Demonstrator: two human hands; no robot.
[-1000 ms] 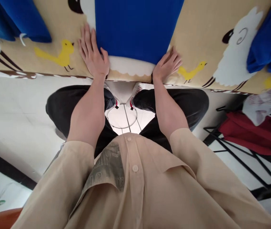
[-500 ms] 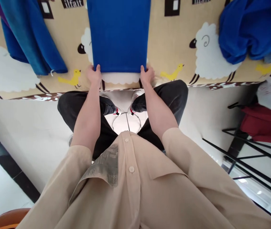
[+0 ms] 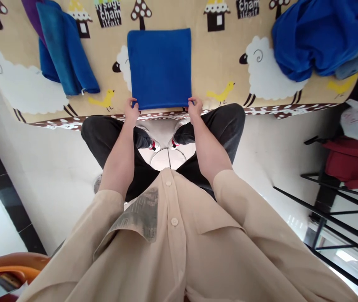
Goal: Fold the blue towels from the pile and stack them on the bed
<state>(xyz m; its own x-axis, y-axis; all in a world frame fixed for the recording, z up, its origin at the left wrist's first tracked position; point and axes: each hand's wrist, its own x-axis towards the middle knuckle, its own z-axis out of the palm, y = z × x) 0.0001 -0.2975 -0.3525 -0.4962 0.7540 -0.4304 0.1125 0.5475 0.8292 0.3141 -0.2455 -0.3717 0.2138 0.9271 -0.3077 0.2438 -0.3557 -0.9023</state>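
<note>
A blue towel (image 3: 160, 69) lies flat as a folded, near-square piece, its near edge close to the table's front edge. At its near left corner my left hand (image 3: 131, 112) is closed, thumb and fingers pinching the fabric. The near right corner is pinched the same way by my right hand (image 3: 194, 110). Both forearms reach forward over my knees, and the towel's surface between the hands looks smooth. Any layers underneath are hidden.
A tablecloth with sheep prints (image 3: 223, 50) covers the table. Folded blue and teal towels (image 3: 67, 54) lie at the left, over something purple. At the right sits a crumpled blue heap of cloth (image 3: 317, 42). A black metal rack (image 3: 330, 214) with dark red fabric (image 3: 351, 163) stands lower right.
The towel's extent away from me is shorter; its far edge now shows where it previously ran out of view. Its near edge and both hands are closer to the table's edge. The view has shifted.
</note>
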